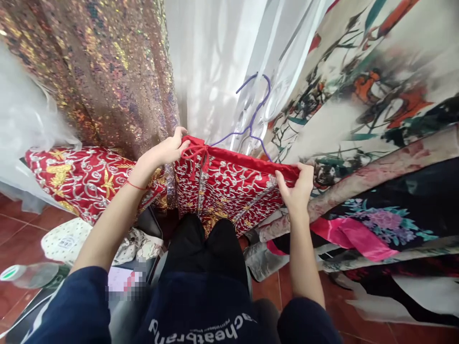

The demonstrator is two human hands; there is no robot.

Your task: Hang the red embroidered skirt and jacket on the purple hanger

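Note:
A red skirt (229, 184) with silver and gold embroidery hangs stretched between my hands, above my knees. Its plain red waistband has a cord tied in a bow (201, 155) near the left end. My left hand (175, 147) is closed on that left end, thumb and fingers around the band. At the other end, my right hand (297, 186) pinches the waistband with its thumb on the near side. The purple hanger (250, 128) rises from behind the waistband, its hook up; its lower part is hidden by the skirt.
More red embroidered cloth (89, 179) lies at left, below a sequined fabric (107, 71). White cloth (215, 62) hangs ahead, and floral-printed garments (387, 105) fill the right. A plastic bottle (34, 275) and a dotted white item (66, 240) are at lower left.

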